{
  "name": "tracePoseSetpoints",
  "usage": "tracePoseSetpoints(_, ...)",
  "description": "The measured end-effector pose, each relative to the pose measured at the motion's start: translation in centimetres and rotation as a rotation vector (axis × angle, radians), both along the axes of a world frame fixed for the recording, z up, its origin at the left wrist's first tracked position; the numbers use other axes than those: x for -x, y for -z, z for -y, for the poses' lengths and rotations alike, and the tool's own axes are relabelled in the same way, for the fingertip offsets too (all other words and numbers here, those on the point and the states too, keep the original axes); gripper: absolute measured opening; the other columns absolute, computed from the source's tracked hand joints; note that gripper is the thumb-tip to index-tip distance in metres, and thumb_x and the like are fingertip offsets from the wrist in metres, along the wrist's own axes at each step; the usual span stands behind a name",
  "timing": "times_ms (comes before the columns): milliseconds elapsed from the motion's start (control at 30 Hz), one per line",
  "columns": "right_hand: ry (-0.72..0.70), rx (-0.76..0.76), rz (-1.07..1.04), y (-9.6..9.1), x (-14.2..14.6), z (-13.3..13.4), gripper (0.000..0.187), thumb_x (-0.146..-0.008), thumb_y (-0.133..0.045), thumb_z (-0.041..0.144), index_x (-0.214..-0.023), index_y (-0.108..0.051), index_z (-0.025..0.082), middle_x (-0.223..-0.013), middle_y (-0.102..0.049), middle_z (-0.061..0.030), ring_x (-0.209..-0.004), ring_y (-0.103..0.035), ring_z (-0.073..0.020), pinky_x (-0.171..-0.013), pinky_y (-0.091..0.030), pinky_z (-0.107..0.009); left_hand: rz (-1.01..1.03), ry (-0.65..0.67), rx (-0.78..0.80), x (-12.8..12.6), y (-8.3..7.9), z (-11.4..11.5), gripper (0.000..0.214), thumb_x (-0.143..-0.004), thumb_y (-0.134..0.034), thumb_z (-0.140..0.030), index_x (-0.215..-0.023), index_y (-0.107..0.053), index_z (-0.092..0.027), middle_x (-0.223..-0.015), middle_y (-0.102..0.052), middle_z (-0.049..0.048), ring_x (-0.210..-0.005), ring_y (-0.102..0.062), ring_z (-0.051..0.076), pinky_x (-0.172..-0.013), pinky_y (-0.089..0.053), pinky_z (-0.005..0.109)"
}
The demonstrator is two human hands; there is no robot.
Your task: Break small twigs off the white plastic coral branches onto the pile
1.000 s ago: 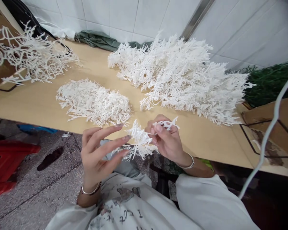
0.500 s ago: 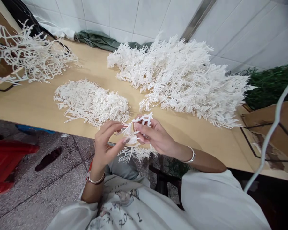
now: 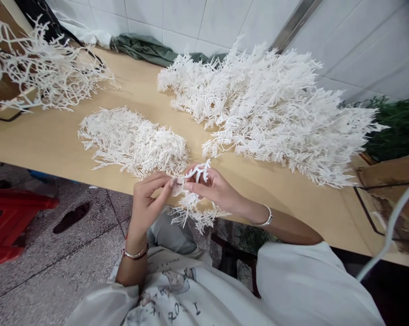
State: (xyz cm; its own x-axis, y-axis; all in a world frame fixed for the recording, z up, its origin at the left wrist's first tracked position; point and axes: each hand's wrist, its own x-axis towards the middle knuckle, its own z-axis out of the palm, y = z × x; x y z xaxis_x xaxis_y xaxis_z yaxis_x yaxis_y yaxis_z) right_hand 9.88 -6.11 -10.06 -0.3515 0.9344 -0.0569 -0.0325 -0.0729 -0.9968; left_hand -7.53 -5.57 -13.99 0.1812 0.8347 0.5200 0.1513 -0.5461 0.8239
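My right hand (image 3: 223,194) is closed around a white plastic branch (image 3: 200,170), whose bare stem forks above my fingers. Its feathery end (image 3: 198,218) hangs below the hand, over the table's front edge. My left hand (image 3: 150,199) meets it from the left, thumb and forefinger pinched on a small white plastic sprig (image 3: 177,184). That sprig touches the branch; whether the two are joined I cannot tell. Just beyond my left hand lies a low pile of fine white sprigs (image 3: 132,140).
A big heap of feathery white branches (image 3: 272,108) spreads at the back right. Bare white stems (image 3: 48,68) stand tangled at the far left. Cartons, one with green foliage (image 3: 397,127), flank the table (image 3: 136,81). A white cable (image 3: 391,231) crosses at right.
The fingers of my left hand have come from loosely spread to a pinch on the small sprig. My right hand keeps its hold on the branch. The view has shifted slightly.
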Motion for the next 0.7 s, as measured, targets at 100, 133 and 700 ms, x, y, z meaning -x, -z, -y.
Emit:
tracePoseSetpoints(100,-0.038,-0.003,0.075,0.3,-0.1,-0.2,0.025,-0.074,-0.07,0.03,-0.082,-0.05,0.017,-0.064,-0.045,0.007,-0.055,-0.042,-0.0042,-0.051,-0.034,-0.019,0.027,-0.036,0.046,-0.2,0.0,0.0,0.024,-0.086,-0.056,-0.019,-0.062,-0.055,-0.016,-0.061,-0.057,0.0005,-0.057,-0.051,0.01,-0.054,-0.04,0.024)
tracePoseSetpoints(133,-0.065,-0.005,0.104,0.4,-0.1,-0.3,0.026,-0.073,-0.071,0.03,-0.081,-0.051,0.017,-0.064,-0.046,0.0067,-0.055,-0.042,-0.0045,-0.051,-0.034,-0.019,0.021,-0.049,0.039,-0.2,0.0,0.0,0.023,-0.086,-0.056,-0.019,-0.063,-0.054,-0.017,-0.06,-0.057,0.0003,-0.056,-0.051,0.01,-0.054,-0.039,0.024)
tracePoseSetpoints(700,0.223,-1.067,0.739,0.8,0.4,0.7,0.016,-0.082,-0.061,0.032,-0.092,-0.056,0.021,-0.089,-0.066,-0.0062,-0.086,-0.06,-0.0216,-0.079,-0.044,-0.038,-0.09,-0.31,-0.206,-0.6,0.1,0.6,0.013,-0.084,-0.058,-0.014,-0.072,-0.062,-0.017,-0.062,-0.061,0.0009,-0.057,-0.054,0.01,-0.055,-0.042,0.022)
